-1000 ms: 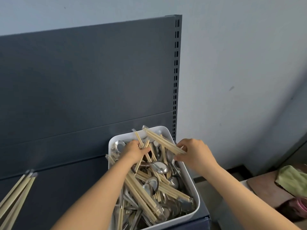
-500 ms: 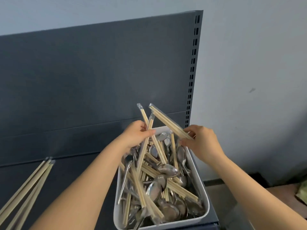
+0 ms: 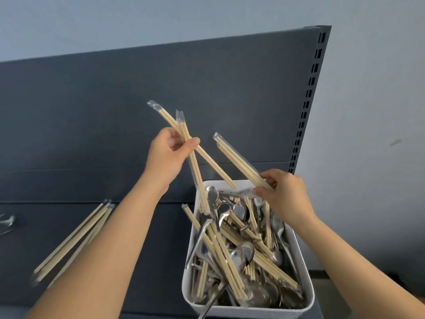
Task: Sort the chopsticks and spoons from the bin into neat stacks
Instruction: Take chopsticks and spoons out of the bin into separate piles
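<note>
– What's biggest here?
– The dark grey shelf panel (image 3: 92, 111), spanning nine to one o'clock. Then the white bin (image 3: 248, 310) at five o'clock, full of wrapped chopsticks and steel spoons (image 3: 212, 195) in a jumble.
– And the hands?
– Both are raised above the bin. The left hand (image 3: 170, 155) pinches two crossed chopstick packets (image 3: 213, 165); the right hand (image 3: 285, 194) grips another bundle (image 3: 239, 160) by its lower end.
– Anything sorted?
– A loose chopstick stack (image 3: 73, 239) lies on the shelf at eight o'clock.

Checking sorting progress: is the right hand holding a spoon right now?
No, the right hand grips wrapped chopsticks above the white bin, while the spoons lie inside it.
</note>
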`<move>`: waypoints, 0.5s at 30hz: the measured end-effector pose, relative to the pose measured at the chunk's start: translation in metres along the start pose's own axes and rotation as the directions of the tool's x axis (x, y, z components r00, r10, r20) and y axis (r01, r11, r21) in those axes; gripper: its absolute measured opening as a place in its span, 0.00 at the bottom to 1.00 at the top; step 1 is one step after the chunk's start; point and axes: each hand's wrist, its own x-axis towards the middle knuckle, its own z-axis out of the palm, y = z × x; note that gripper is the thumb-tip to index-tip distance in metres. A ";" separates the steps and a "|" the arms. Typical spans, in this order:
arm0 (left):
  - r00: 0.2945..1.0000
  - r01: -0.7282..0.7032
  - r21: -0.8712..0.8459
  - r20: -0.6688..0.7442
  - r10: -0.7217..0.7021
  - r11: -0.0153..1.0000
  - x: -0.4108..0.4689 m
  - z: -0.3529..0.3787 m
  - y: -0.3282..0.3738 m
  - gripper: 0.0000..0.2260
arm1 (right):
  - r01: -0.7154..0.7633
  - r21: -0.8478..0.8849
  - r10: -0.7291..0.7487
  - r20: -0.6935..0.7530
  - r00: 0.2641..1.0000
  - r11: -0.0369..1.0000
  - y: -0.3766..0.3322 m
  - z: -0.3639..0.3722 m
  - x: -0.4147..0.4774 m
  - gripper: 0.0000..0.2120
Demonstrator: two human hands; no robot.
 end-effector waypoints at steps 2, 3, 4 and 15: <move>0.999 0.023 -0.037 -0.043 -0.025 0.999 0.001 -0.022 -0.002 0.08 | 0.018 -0.011 -0.018 0.020 1.000 1.000 -0.010 0.008 0.001 0.13; 0.998 0.038 -0.051 -0.054 -0.041 0.998 0.001 -0.034 -0.005 0.08 | 0.029 -0.013 -0.028 0.032 0.999 0.999 -0.016 0.013 0.001 0.13; 0.997 0.054 -0.058 -0.060 -0.057 0.997 0.001 -0.046 -0.009 0.08 | 0.039 -0.015 -0.038 0.045 0.998 0.999 -0.022 0.018 0.001 0.12; 0.937 0.345 0.055 -0.072 -0.341 0.937 -0.005 -0.181 -0.106 0.11 | 0.146 -0.093 -0.117 0.260 0.958 0.985 -0.117 0.117 0.004 0.14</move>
